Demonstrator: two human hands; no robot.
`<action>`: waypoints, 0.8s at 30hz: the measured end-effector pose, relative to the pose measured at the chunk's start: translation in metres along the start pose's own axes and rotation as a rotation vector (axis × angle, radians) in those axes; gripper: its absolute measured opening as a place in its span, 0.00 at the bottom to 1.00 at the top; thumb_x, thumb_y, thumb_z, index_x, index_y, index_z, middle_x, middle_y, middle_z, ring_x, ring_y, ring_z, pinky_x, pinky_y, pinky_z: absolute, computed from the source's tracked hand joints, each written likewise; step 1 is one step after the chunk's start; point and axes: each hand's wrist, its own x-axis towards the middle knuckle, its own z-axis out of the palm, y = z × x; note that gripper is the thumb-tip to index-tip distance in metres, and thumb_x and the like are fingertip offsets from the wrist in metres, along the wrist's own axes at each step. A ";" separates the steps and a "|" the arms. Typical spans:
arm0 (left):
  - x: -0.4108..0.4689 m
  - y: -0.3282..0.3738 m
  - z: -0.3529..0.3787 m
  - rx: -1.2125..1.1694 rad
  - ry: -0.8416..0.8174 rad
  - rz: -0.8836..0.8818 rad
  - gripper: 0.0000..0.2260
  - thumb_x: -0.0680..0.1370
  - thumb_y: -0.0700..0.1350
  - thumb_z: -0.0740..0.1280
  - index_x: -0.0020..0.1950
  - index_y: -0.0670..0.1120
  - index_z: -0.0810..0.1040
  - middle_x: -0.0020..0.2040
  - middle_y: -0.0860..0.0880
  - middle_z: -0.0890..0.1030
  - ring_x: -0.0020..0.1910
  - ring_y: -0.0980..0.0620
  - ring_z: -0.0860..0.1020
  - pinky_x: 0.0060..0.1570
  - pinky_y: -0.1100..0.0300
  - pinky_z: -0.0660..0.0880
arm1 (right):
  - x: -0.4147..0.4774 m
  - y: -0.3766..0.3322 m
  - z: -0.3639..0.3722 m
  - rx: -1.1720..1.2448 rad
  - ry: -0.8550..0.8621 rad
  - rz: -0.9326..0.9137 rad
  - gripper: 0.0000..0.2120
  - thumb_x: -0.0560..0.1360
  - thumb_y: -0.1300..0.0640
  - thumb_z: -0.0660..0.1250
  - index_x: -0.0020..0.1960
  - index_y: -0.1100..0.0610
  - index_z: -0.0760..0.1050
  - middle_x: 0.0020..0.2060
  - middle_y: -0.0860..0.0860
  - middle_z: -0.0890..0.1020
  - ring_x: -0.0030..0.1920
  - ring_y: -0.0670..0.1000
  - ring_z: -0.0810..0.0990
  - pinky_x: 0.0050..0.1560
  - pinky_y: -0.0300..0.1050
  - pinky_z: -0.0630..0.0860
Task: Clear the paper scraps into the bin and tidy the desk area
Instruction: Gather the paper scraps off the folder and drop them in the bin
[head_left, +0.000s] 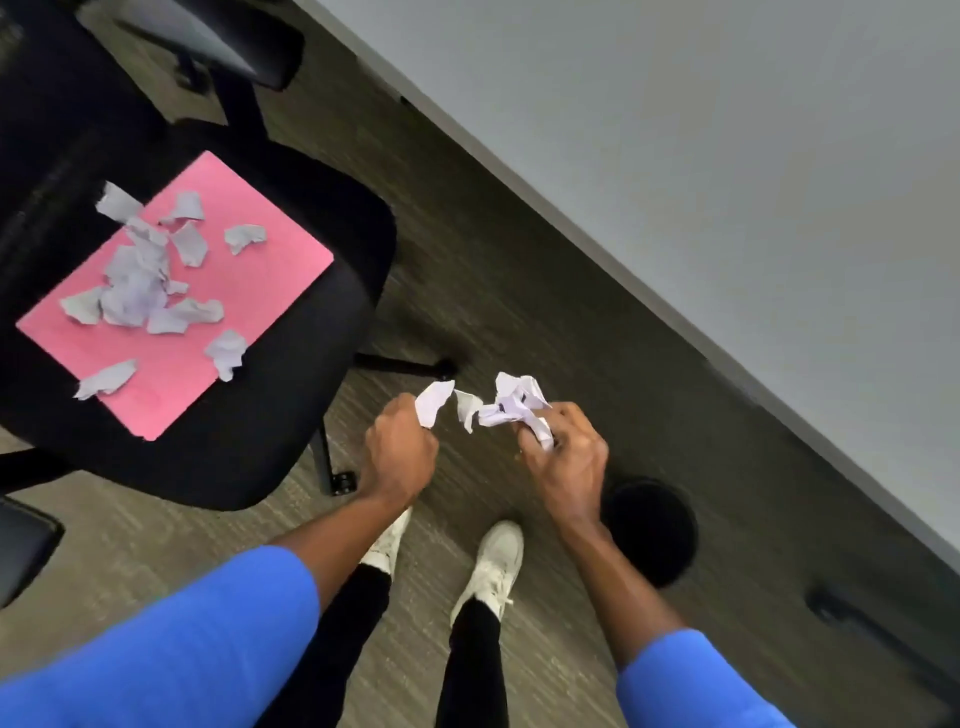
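Observation:
My left hand (400, 452) is closed around a white paper scrap (434, 401) that sticks up from the fist. My right hand (563, 457) grips a crumpled bunch of white paper scraps (511, 405), and one loose strip (467, 408) hangs between the two hands. Both hands are held above the carpet. Just right of and below my right hand stands a round black bin (652, 532), partly hidden by my right forearm. Several more torn scraps (140, 280) lie on a pink sheet (249, 291) on the seat of a black office chair (322, 218) to the left.
A grey desk top (727, 182) runs diagonally across the upper right. The chair's wheeled legs (340, 480) stick out near my left hand. My feet in white shoes (496, 558) stand on the carpet below the hands. A dark object (836, 605) lies on the floor at lower right.

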 end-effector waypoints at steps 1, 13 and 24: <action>-0.006 0.010 0.015 0.015 -0.027 0.031 0.07 0.78 0.34 0.65 0.55 0.38 0.77 0.55 0.36 0.83 0.53 0.31 0.83 0.50 0.42 0.78 | -0.009 0.017 -0.009 -0.013 0.021 0.023 0.09 0.73 0.63 0.79 0.52 0.57 0.88 0.43 0.50 0.84 0.38 0.49 0.81 0.41 0.46 0.79; -0.072 0.097 0.190 0.164 -0.356 0.299 0.10 0.81 0.38 0.66 0.59 0.39 0.82 0.57 0.38 0.86 0.57 0.38 0.86 0.56 0.48 0.84 | -0.108 0.207 -0.071 -0.065 0.189 0.490 0.07 0.72 0.61 0.79 0.37 0.60 0.85 0.28 0.51 0.86 0.27 0.47 0.81 0.38 0.41 0.82; -0.097 0.140 0.381 0.125 -0.611 0.358 0.26 0.81 0.44 0.68 0.80 0.44 0.70 0.75 0.39 0.78 0.71 0.36 0.79 0.68 0.50 0.75 | -0.162 0.363 -0.076 -0.235 0.289 0.532 0.08 0.74 0.61 0.79 0.48 0.63 0.83 0.44 0.61 0.84 0.42 0.62 0.85 0.43 0.44 0.69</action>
